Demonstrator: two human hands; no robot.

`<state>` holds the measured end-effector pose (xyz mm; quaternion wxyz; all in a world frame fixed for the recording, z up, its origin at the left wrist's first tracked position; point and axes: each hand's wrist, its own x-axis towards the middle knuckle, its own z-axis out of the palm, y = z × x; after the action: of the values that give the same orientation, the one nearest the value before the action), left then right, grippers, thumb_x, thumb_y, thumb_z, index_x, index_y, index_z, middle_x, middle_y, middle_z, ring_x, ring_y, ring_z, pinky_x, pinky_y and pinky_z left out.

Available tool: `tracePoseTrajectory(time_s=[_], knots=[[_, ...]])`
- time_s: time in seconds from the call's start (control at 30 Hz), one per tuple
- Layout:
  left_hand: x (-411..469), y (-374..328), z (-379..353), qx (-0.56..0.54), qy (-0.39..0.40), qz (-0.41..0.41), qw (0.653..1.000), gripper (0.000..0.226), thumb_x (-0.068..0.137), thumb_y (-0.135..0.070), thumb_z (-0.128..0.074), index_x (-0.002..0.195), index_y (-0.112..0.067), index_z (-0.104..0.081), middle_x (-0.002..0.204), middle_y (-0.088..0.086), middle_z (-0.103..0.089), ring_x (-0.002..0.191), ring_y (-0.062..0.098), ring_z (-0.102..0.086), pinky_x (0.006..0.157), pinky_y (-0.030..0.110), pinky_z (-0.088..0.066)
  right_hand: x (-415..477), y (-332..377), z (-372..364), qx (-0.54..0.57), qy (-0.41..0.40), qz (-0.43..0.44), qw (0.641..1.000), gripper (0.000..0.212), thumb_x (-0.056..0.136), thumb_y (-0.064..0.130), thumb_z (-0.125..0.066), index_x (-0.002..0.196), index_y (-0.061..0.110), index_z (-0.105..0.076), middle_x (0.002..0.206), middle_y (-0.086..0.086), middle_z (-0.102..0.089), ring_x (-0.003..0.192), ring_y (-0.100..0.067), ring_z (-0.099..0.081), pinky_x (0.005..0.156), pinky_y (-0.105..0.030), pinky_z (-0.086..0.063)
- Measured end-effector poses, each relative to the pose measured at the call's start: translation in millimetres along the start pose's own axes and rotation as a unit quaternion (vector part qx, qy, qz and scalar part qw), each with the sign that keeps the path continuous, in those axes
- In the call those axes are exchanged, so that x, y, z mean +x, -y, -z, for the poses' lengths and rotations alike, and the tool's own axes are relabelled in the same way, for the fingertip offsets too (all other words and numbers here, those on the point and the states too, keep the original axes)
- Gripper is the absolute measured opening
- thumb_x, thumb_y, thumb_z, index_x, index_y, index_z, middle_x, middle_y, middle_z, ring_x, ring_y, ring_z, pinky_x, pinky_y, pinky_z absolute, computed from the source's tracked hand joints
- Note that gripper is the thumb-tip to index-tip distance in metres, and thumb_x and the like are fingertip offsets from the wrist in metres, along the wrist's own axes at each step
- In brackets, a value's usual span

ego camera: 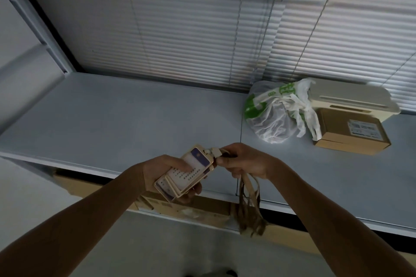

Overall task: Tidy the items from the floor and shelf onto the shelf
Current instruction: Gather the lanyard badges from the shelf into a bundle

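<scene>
My left hand [162, 173] grips a stack of card badge holders [186, 173] with beige frames, held just above the front edge of the grey shelf [126, 119]. My right hand [245, 162] is closed on the beige lanyard straps [248, 207] where they join the holders; the straps hang down in a bundle below my wrist, past the shelf edge. On the shelf to the right sit a knotted white-and-green plastic bag [274, 114], a brown cardboard box [353, 134] and a cream plastic container [351, 98] behind the box.
Closed window blinds [180, 35] run behind the shelf, with cords hanging near the bag. A grey upright frame [33, 20] stands at the left. Flat cardboard boxes [193, 209] lie on the level below the shelf.
</scene>
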<state>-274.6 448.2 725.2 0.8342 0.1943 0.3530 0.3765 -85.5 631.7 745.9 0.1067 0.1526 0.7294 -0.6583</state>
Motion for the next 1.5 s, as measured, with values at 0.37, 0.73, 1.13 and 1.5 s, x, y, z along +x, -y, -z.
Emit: tracePoseTrajectory(time_s=[0.37, 0.73, 1.13, 1.5], knots=[[45.7, -25.2, -27.0, 0.059, -0.022, -0.012, 0.998, 0.065, 0.068, -0.025, -0.081, 0.124, -0.003, -0.057, 0.106, 0.014, -0.070, 0.088, 0.022, -0.068, 0.078, 0.035, -0.056, -7.3, 16.7, 27.0, -0.211, -0.040, 0.010, 0.977, 0.020, 0.094, 0.024, -0.064, 0.110, 0.013, -0.069, 0.072, -0.001, -0.057, 0.056, -0.006, -0.050, 0.054, -0.022, -0.043], [64.5, -40.1, -28.1, 0.070, -0.129, -0.017, 0.989, 0.042, 0.083, -0.013, -0.067, 0.124, -0.008, -0.059, 0.119, 0.018, -0.068, 0.102, 0.029, -0.067, 0.090, 0.041, -0.053, -11.3, 9.2, 50.6, -0.106, -0.098, -0.052, 0.988, 0.015, 0.090, 0.015, -0.065, 0.086, 0.001, -0.065, 0.056, 0.004, -0.045, 0.048, -0.010, -0.039, 0.049, -0.023, -0.037], [80.1, -52.0, -26.6, 0.133, -0.343, -0.113, 0.923, 0.018, 0.082, -0.008, -0.069, 0.100, -0.009, -0.072, 0.093, 0.007, -0.075, 0.083, 0.024, -0.068, 0.075, 0.036, -0.051, -18.7, -12.0, 72.0, -0.031, -0.144, -0.096, 0.985, 0.018, 0.083, 0.018, -0.072, 0.078, 0.004, -0.061, 0.051, -0.001, -0.048, 0.046, -0.018, -0.056, 0.068, -0.035, -0.054], [115.2, -121.0, 35.4, 0.022, -0.432, -0.149, 0.889, 0.048, 0.076, -0.011, -0.073, 0.122, -0.007, -0.063, 0.115, 0.015, -0.071, 0.096, 0.031, -0.070, 0.068, 0.043, -0.056, -18.1, -60.8, 26.0, 0.062, -0.229, -0.102, 0.966, 0.019, 0.084, 0.008, -0.072, 0.097, 0.011, -0.059, 0.078, -0.011, -0.062, 0.059, -0.021, -0.067, 0.061, -0.029, -0.057]])
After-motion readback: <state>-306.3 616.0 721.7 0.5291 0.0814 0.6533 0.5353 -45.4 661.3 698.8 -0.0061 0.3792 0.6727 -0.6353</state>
